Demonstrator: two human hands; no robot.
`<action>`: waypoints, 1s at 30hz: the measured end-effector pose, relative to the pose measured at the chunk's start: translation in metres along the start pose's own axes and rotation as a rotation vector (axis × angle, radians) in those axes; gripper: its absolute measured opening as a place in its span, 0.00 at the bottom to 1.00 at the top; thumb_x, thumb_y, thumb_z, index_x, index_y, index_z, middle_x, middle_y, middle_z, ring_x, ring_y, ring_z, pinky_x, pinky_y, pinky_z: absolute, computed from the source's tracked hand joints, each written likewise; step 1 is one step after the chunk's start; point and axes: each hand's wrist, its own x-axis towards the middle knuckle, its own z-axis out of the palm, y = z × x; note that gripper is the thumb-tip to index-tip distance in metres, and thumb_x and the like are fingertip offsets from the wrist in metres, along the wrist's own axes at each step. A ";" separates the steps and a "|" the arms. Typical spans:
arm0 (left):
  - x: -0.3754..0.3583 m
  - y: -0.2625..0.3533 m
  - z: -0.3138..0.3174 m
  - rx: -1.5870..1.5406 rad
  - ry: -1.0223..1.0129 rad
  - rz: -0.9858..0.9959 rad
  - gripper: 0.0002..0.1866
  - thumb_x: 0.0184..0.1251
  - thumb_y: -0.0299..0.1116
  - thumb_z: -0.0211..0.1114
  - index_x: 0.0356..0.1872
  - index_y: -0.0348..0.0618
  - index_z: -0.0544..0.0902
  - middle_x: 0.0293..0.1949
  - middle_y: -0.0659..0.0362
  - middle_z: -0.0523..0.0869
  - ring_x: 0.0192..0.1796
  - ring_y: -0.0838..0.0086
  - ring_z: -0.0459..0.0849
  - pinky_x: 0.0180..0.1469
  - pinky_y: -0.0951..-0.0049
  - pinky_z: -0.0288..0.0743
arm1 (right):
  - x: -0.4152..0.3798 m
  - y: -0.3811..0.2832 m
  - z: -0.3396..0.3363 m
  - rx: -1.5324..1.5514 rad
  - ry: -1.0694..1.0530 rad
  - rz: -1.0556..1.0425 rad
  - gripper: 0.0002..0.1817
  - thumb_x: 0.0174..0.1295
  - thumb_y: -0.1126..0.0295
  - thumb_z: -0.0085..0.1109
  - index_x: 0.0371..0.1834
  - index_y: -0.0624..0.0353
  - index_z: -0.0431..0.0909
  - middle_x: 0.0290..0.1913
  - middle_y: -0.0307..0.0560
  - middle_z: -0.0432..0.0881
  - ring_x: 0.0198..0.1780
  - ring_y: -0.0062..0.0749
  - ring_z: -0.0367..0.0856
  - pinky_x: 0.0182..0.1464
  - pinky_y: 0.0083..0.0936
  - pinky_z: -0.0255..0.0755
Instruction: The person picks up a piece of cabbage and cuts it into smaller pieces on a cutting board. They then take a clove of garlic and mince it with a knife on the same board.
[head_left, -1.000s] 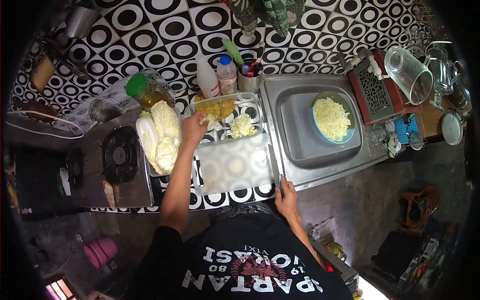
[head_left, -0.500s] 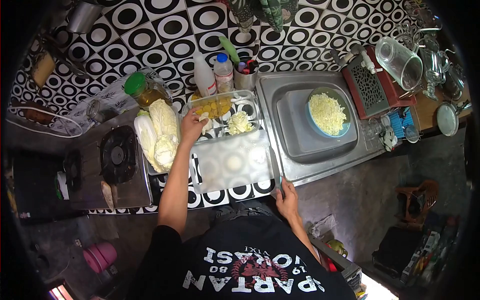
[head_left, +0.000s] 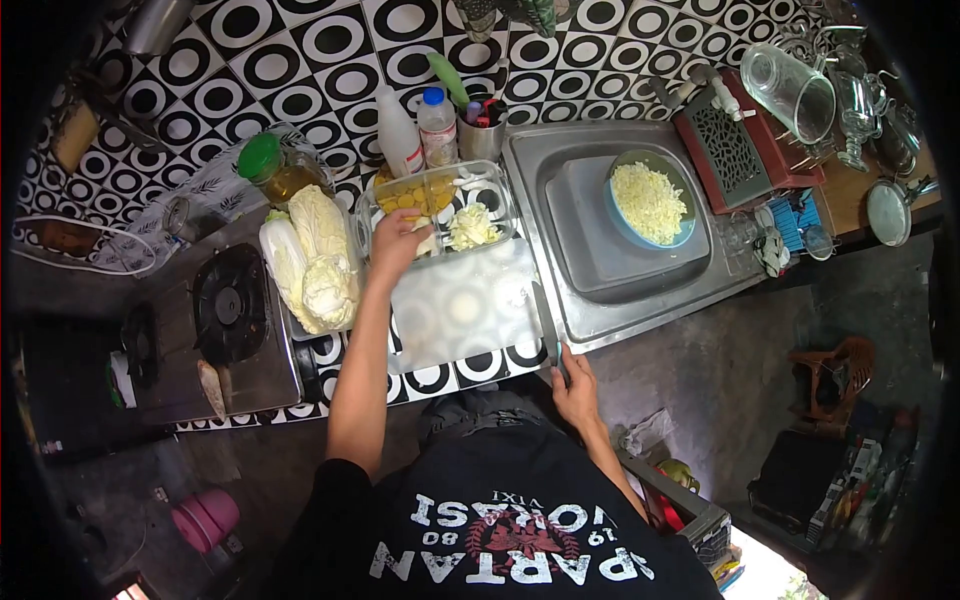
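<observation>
Dipping left hand (head_left: 396, 240) into container (head_left: 511, 200), fingers curled, can't tell if gripping; right hand (head_left: 574, 385) fingers closed on knife (head_left: 545, 315) at board (head_left: 455, 318) edge.

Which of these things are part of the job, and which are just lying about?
Probably part of it:
- knife, in the right hand
- translucent board
- divided container, left hand at it
- whole cabbages
- bowl of chopped pieces

Apparently just about:
- stove
- green-lidded jar
- glass jug
- pink tub

The right hand (head_left: 576, 385) holds a knife (head_left: 547, 322).
</observation>
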 end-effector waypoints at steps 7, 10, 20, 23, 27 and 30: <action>-0.046 0.019 0.052 -0.610 -0.365 -0.076 0.19 0.54 0.28 0.71 0.48 0.42 0.78 0.32 0.62 0.81 0.30 0.82 0.76 0.29 0.81 0.68 | 0.002 0.004 -0.004 -0.058 0.010 -0.028 0.25 0.57 0.77 0.53 0.61 0.64 0.68 0.40 0.58 0.75 0.43 0.49 0.77 0.47 0.33 0.70; -0.072 -0.012 0.062 -0.455 -0.365 -0.173 0.20 0.55 0.30 0.70 0.50 0.41 0.77 0.35 0.60 0.82 0.32 0.79 0.78 0.29 0.79 0.71 | 0.002 0.012 -0.003 -0.060 0.072 -0.054 0.25 0.58 0.76 0.54 0.62 0.61 0.68 0.35 0.51 0.73 0.32 0.37 0.73 0.37 0.27 0.68; -0.172 -0.094 0.020 0.268 -0.125 0.095 0.20 0.52 0.35 0.71 0.46 0.38 0.80 0.38 0.52 0.84 0.33 0.67 0.82 0.37 0.70 0.76 | -0.029 0.021 0.007 -0.051 0.051 0.042 0.24 0.58 0.76 0.54 0.61 0.61 0.69 0.36 0.53 0.74 0.35 0.42 0.75 0.39 0.29 0.69; -0.164 -0.089 0.030 0.303 -0.126 0.240 0.18 0.53 0.34 0.70 0.44 0.38 0.81 0.38 0.53 0.83 0.36 0.64 0.81 0.40 0.69 0.75 | -0.028 0.008 0.019 -0.014 0.013 0.017 0.24 0.58 0.77 0.53 0.60 0.63 0.69 0.37 0.54 0.74 0.37 0.45 0.76 0.42 0.31 0.70; -0.142 -0.065 0.072 0.346 -0.069 0.429 0.15 0.54 0.35 0.66 0.43 0.41 0.82 0.38 0.54 0.81 0.43 0.57 0.78 0.47 0.63 0.73 | -0.014 0.003 0.043 0.006 0.014 -0.074 0.24 0.57 0.78 0.52 0.59 0.66 0.69 0.39 0.57 0.73 0.40 0.50 0.76 0.45 0.34 0.70; -0.126 -0.069 0.084 0.409 -0.103 0.481 0.12 0.55 0.30 0.64 0.41 0.41 0.82 0.36 0.54 0.80 0.42 0.57 0.78 0.44 0.63 0.73 | -0.006 0.005 0.054 0.019 0.047 -0.056 0.23 0.57 0.79 0.51 0.58 0.69 0.68 0.39 0.59 0.73 0.41 0.52 0.75 0.45 0.36 0.70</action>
